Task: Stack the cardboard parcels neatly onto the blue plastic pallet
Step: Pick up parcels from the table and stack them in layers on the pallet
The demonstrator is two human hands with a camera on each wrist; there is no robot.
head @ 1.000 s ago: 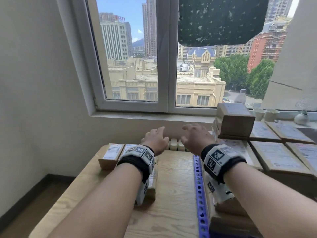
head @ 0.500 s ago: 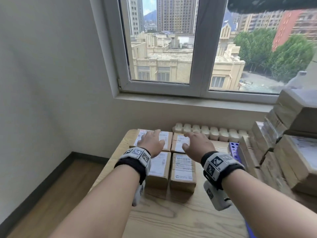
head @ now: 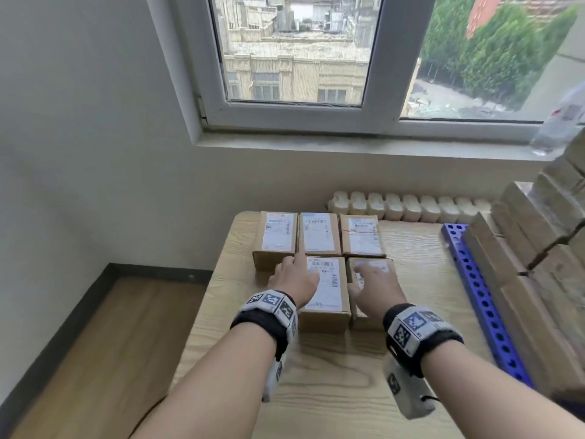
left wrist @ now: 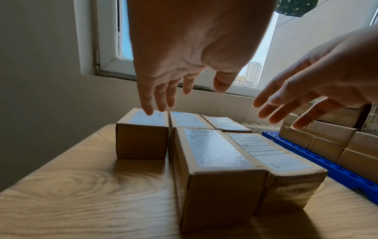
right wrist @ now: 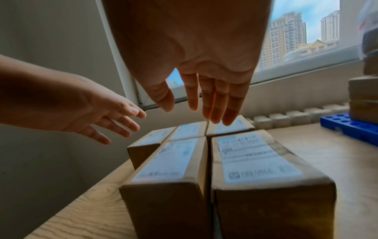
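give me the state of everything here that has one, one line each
left hand: open, fingers straight, over the loose parcels, gripping nothing
right hand: open, fingers straight, above the near right parcel
five loose parcels: lying flat on the wooden table, labels up, packed side by side
blue pallet: on the table, already loaded with stacked parcels
window: appears closed

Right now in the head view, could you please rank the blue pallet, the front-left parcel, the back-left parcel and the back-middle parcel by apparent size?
1. blue pallet, longest, though partly covered.
2. front-left parcel, perhaps only nearer.
3. back-left parcel and back-middle parcel: alike, unranked.
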